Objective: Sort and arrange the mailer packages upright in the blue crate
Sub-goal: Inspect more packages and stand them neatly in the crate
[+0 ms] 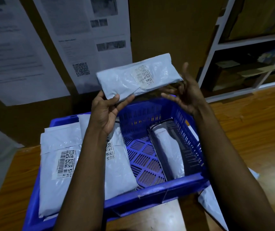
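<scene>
Head view of a sorting station. A grey mailer package (138, 77) with a printed label is held in the air, roughly level, above the far rim of the blue crate (150, 195). The left hand (106, 110) grips its near-left corner, thumb on top and fingers (125, 101) curled beneath. The right hand (186, 94) is at the package's right end with its fingers spread and relaxed, gripping nothing; motion blur hides whether the palm touches the package. The crate stands on a wooden desk (250, 130). In its left half lies a pile of grey mailers (58, 164), the top ones bearing barcode labels; in its right half a single mailer (168, 150) stands on edge against the right wall, with bare slotted floor between. A further mailer (211, 202) lies on the desk just right of the crate. Printed sheets (83, 47) hang on the far wall; a white shelf unit (216, 47) stands at far right.
</scene>
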### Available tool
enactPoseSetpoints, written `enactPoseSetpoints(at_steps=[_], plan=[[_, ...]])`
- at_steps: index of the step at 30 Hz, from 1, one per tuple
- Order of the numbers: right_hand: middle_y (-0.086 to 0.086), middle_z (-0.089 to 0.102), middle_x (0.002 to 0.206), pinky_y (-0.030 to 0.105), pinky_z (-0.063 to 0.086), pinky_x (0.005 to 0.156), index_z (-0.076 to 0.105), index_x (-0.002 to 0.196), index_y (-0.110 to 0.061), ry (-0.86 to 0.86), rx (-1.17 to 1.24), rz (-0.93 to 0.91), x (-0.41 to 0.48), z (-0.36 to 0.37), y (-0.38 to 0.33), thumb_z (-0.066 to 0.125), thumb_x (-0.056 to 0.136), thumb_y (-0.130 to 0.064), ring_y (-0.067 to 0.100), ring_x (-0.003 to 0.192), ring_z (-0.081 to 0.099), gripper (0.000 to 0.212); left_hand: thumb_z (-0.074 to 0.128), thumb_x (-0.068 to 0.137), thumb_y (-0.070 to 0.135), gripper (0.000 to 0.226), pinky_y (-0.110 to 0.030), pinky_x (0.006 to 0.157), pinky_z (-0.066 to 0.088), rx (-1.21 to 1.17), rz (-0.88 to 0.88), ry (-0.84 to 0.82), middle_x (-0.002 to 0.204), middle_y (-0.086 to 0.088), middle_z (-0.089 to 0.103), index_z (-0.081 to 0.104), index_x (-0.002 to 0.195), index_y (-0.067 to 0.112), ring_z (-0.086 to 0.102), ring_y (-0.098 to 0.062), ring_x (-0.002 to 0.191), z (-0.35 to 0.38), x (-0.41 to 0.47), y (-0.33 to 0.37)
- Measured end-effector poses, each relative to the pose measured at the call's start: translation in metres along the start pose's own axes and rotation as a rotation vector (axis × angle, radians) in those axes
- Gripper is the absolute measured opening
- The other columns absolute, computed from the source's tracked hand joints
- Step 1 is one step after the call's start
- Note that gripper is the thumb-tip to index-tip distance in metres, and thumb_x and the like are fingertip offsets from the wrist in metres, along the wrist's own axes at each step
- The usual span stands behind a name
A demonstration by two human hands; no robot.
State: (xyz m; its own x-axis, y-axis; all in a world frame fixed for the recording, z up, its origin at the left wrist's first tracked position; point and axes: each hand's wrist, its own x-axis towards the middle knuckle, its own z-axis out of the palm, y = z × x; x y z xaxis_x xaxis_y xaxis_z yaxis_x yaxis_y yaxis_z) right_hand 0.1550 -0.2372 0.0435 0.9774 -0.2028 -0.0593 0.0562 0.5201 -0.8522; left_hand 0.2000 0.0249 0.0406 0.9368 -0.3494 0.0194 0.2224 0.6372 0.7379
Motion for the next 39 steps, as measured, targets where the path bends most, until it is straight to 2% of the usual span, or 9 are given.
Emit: enactPoseSetpoints(at_steps=[3, 5, 12, 19, 23, 27, 31, 36, 39], plan=[[0.012, 0.072, 0.127, 0.031, 0.064, 0.074, 0.059, 0.138, -0.007, 0.08, -0.026, -0.094, 0.002, 0.003, 0.004, 0.069, 0.096, -0.014, 0.029, 0.11, 0.073, 0.043, 0.053, 0.09, -0.02, 0.052, -0.051, 0.094, 0.057, 0.109, -0.014, -0.013, 0.136, -0.025, 0.061, 0.045, 0.141, -0.008, 0.065, -0.046, 0.116, 0.001, -0.003, -0.004], [0.014, 0.072, 0.127, 0.028, 0.064, 0.075, 0.061, 0.135, -0.006, 0.113, -0.042, -0.135, 0.002, 0.001, 0.005, 0.073, 0.092, -0.007, 0.032, 0.113, 0.071, 0.045, 0.054, 0.089, -0.023, 0.053, -0.049, 0.092, 0.059, 0.163, -0.003, 0.008, 0.136, -0.025, 0.061, 0.047, 0.139, -0.008, 0.065, -0.045, 0.116, 0.002, -0.003, -0.007], [0.018, 0.072, 0.125, 0.018, 0.055, 0.064, 0.063, 0.13, -0.003, 0.181, 0.025, -0.204, 0.0, 0.003, 0.006, 0.079, 0.088, -0.01, 0.024, 0.103, 0.07, 0.046, 0.054, 0.089, -0.022, 0.05, -0.048, 0.089, 0.06, 0.239, -0.024, -0.005, 0.132, -0.025, 0.063, 0.048, 0.137, -0.008, 0.07, -0.045, 0.106, 0.005, -0.006, -0.01], [0.013, 0.074, 0.122, 0.023, 0.05, 0.06, 0.066, 0.131, -0.006, 0.311, 0.09, -0.228, 0.005, -0.011, 0.002, 0.085, 0.082, -0.025, 0.025, 0.102, 0.069, 0.056, 0.066, 0.087, -0.013, 0.043, -0.043, 0.076, 0.064, 0.404, -0.106, -0.031, 0.101, -0.03, 0.072, 0.05, 0.127, -0.01, 0.074, -0.044, 0.089, 0.01, -0.02, -0.004], [0.015, 0.074, 0.121, 0.039, 0.062, 0.081, 0.069, 0.127, -0.005, 0.343, 0.114, -0.173, 0.007, -0.021, 0.001, 0.083, 0.082, -0.028, 0.029, 0.104, 0.071, 0.053, 0.073, 0.088, 0.0, 0.041, -0.032, 0.074, 0.061, 0.46, 0.045, 0.073, 0.102, -0.012, 0.076, 0.056, 0.124, 0.003, 0.074, -0.026, 0.093, 0.005, -0.016, -0.004], [0.01, 0.077, 0.109, 0.035, 0.056, 0.075, 0.074, 0.118, -0.009, 0.278, -0.203, -0.135, 0.006, -0.019, 0.005, 0.077, 0.087, -0.028, 0.025, 0.089, 0.073, 0.037, 0.072, 0.09, 0.005, 0.034, -0.042, 0.089, 0.061, 0.511, 0.101, 0.059, 0.113, -0.022, 0.071, 0.059, 0.122, 0.005, 0.071, -0.033, 0.103, 0.001, -0.014, -0.004], [0.006, 0.08, 0.099, 0.048, 0.06, 0.087, 0.079, 0.104, -0.016, 0.206, -0.578, -0.033, 0.007, -0.004, 0.021, 0.079, 0.088, -0.022, 0.03, 0.097, 0.076, 0.017, 0.073, 0.09, 0.003, 0.025, -0.049, 0.088, 0.061, 0.704, 0.115, 0.005, 0.106, -0.023, 0.073, 0.065, 0.113, 0.009, 0.074, -0.032, 0.092, 0.003, -0.016, -0.01], [0.018, 0.068, 0.088, 0.031, 0.054, 0.054, 0.072, 0.109, 0.001, 0.059, -0.96, 0.208, 0.01, 0.014, 0.055, 0.074, 0.094, -0.024, 0.029, 0.072, 0.065, 0.03, 0.071, 0.092, 0.004, 0.019, -0.047, 0.082, 0.063, 0.853, 0.104, 0.001, 0.101, -0.018, 0.075, 0.068, 0.11, 0.008, 0.074, -0.029, 0.088, 0.007, -0.018, -0.021], [0.018, 0.061, 0.082, 0.035, 0.06, 0.056, 0.061, 0.099, 0.001, -0.054, -1.077, 0.382, 0.008, 0.019, 0.08, 0.069, 0.099, -0.017, 0.028, 0.07, 0.063, 0.02, 0.069, 0.094, 0.005, 0.015, -0.046, 0.077, 0.064, 0.936, 0.095, -0.029, 0.097, -0.016, 0.075, 0.069, 0.108, 0.012, 0.075, -0.027, 0.086, 0.007, -0.017, -0.029]])
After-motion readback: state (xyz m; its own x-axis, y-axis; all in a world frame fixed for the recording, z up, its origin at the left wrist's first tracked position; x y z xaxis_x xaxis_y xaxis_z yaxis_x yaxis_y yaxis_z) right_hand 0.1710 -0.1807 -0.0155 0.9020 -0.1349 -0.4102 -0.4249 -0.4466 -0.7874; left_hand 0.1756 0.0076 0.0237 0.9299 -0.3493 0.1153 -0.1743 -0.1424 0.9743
